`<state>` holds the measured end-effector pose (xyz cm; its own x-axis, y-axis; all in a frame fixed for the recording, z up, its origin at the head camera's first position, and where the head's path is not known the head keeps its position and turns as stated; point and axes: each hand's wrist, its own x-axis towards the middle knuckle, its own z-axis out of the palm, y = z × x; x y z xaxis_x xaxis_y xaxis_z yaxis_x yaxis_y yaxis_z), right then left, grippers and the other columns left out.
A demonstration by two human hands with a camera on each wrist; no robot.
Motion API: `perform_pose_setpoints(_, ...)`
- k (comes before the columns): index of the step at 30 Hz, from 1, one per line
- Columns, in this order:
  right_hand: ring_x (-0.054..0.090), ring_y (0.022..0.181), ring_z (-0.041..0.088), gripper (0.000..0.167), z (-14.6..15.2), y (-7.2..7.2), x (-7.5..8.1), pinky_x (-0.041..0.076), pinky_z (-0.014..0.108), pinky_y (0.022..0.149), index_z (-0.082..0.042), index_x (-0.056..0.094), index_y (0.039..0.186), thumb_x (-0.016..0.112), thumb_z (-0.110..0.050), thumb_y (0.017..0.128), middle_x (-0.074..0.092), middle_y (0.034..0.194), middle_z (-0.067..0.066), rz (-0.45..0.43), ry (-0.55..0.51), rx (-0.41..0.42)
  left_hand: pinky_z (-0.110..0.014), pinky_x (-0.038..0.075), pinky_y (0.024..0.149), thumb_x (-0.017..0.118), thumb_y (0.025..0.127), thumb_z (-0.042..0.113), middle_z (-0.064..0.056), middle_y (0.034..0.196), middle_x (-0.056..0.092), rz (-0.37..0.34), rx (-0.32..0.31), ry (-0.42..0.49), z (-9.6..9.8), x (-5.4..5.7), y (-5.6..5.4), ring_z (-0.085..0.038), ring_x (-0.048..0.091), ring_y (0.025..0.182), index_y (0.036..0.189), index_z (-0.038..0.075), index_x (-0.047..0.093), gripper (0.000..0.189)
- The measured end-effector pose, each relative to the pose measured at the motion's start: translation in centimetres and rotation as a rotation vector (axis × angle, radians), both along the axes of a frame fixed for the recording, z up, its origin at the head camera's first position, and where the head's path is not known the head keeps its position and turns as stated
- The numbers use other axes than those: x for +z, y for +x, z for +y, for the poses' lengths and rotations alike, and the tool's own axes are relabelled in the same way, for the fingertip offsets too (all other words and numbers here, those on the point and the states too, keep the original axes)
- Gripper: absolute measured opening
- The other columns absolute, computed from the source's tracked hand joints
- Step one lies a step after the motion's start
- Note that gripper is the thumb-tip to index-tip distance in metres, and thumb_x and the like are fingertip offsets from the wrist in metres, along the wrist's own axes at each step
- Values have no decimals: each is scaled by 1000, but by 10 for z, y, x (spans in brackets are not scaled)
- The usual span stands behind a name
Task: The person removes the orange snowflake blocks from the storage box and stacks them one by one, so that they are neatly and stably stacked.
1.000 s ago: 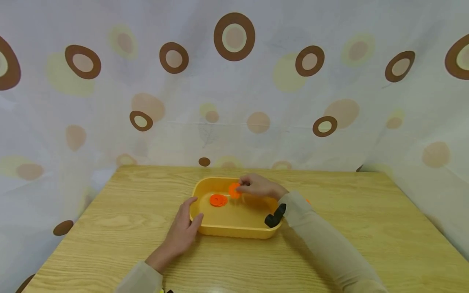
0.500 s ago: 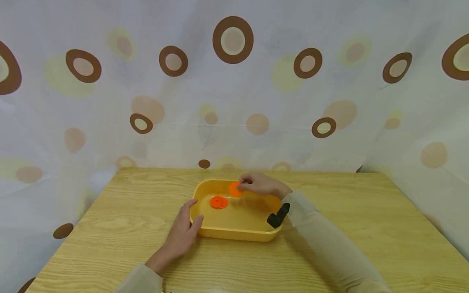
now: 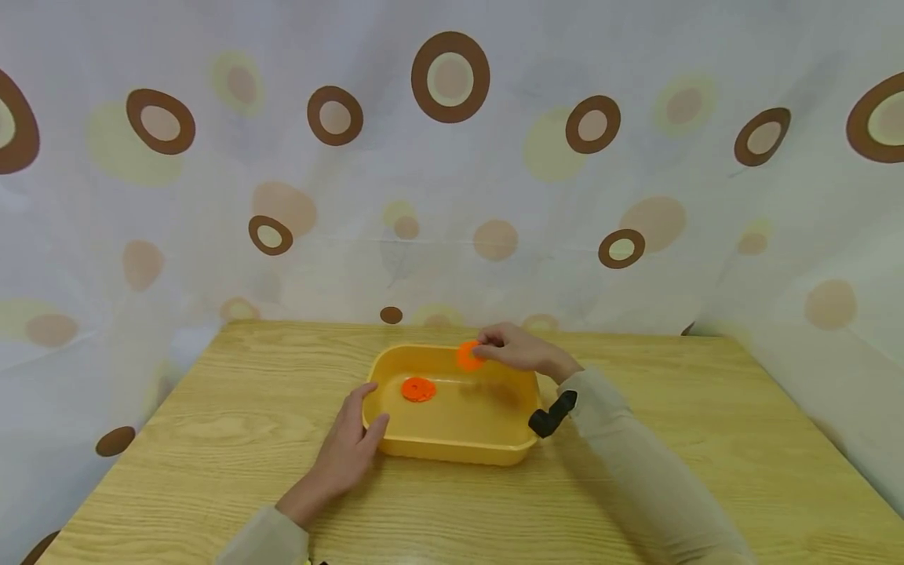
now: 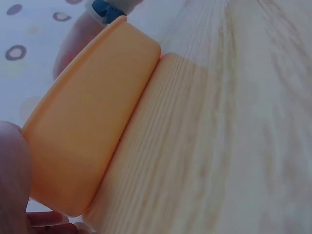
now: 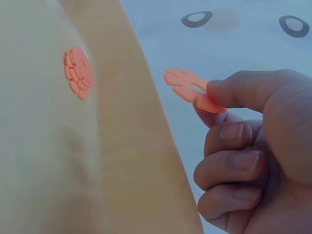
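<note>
At the left, a beige sleeve (image 3: 264, 537) reaches in from the near edge, and out of it comes the person's left hand (image 3: 349, 443), its fingers and thumb spread round the near left corner of a yellow tray (image 3: 452, 451) and holding it at the rim. The tray sits on a wood-grain desk (image 3: 212, 447). Inside it, in the left part of the floor, lies a small stack of orange flower pieces (image 3: 418, 389), one layered on another. Further right, by the tray's far rim, a single orange flower (image 3: 468, 355) is raised clear of the tray floor; it has rounded petals and an opening in the middle. The right hand (image 3: 517, 349) pinches its edge between thumb and forefinger, the other fingers curled into the palm. The hand's shadow falls on the tray floor below. Next comes a black gadget (image 3: 553, 414) at the right wrist, near the tray's right end, then another beige sleeve (image 3: 650, 471) slanting down across the desk. Pale cloth (image 3: 452, 275) printed with brown rings and soft spots hangs behind everything from side to side.
</note>
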<state>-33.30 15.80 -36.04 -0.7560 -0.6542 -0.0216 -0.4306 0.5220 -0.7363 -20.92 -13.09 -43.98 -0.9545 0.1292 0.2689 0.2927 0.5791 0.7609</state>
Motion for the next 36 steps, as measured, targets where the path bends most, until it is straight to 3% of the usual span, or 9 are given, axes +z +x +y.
perform_pose_setpoints(7, 30, 58, 13, 27, 14, 2, -1, 31, 28, 63, 1, 54, 85, 52, -22, 100, 34, 64, -2, -15, -31, -35, -56, 31, 109, 49, 100, 21, -25, 143, 40, 17, 3, -9, 0, 1, 0, -39, 38, 134, 141, 1, 34, 48)
perform_pose_setpoints(19, 33, 57, 12, 28, 40, 5, -8, 34, 27, 61, -1, 57, 84, 52, -23, 100, 36, 63, 0, -36, -125, -96, -55, 31, 108, 49, 101, 22, -25, 142, 40, 11, 8, -21, 2, 2, 1, -39, 39, 133, 140, 1, 34, 47)
perform_pose_setpoints(36, 28, 54, 12, 30, 73, 26, -16, 30, 25, 58, 4, 50, 94, 49, -25, 102, 32, 61, -3, -103, -240, -196, -54, 33, 108, 48, 101, 23, -25, 142, 40, 9, 22, -35, 4, 6, 4, -39, 40, 133, 139, -1, 33, 47)
